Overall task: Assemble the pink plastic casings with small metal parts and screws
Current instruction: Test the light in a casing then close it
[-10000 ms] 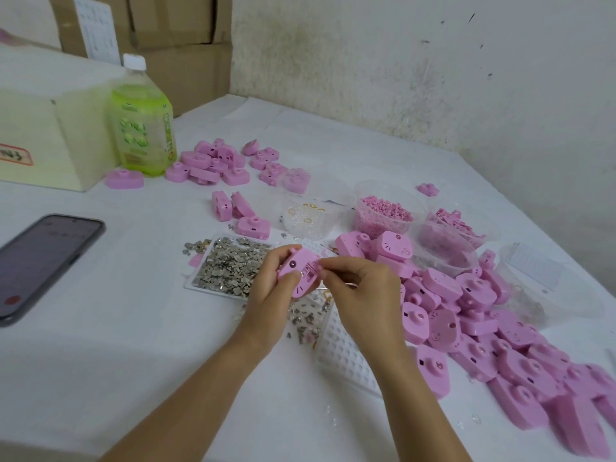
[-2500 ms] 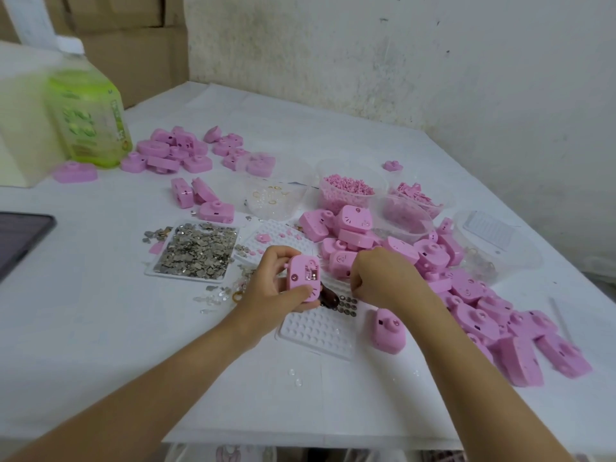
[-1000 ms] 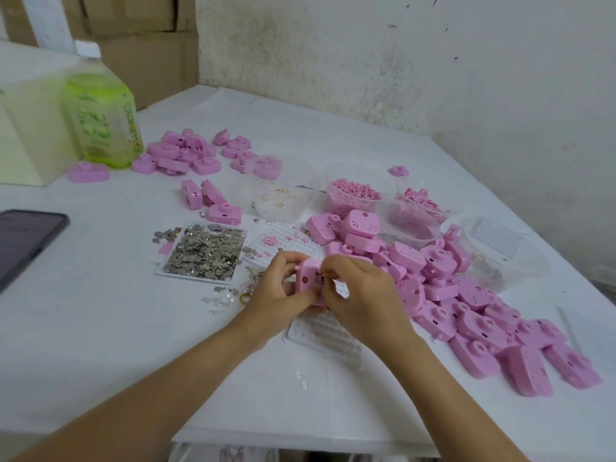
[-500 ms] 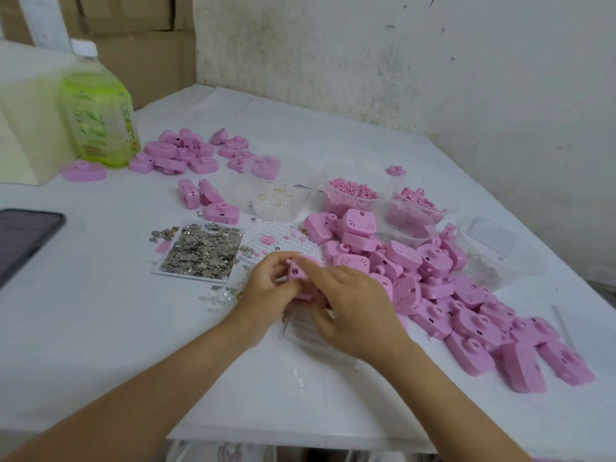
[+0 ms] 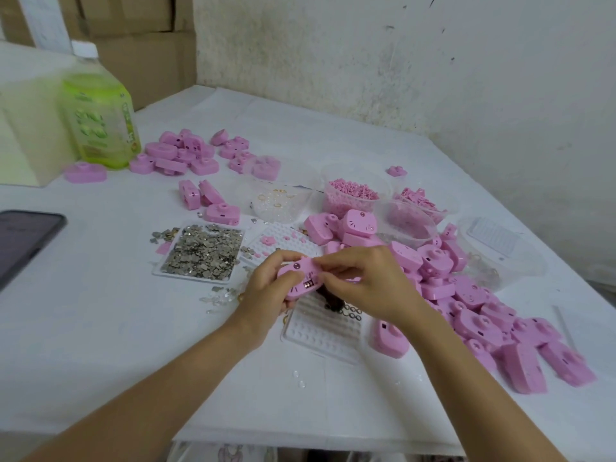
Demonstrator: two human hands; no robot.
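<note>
My left hand [image 5: 268,291] grips a pink casing [image 5: 300,281] just above a white dimpled tray [image 5: 320,328]. My right hand [image 5: 370,285] pinches the casing's right end with thumb and fingertips, over a small metal part set in its face. A dark object shows under the right hand. A flat tray of small metal parts [image 5: 203,251] lies to the left. A big heap of pink casings [image 5: 466,301] spreads to the right.
Clear tubs hold pink pieces [image 5: 353,195] and small rings [image 5: 276,201]. More pink casings [image 5: 186,155] sit at the back beside a green bottle [image 5: 100,118]. A phone [image 5: 23,241] lies at the left. The table edge runs close below my forearms.
The casing has been turned in my hands, so its face with the metal part shows. My right hand has shifted from covering it to pinching its right end.
</note>
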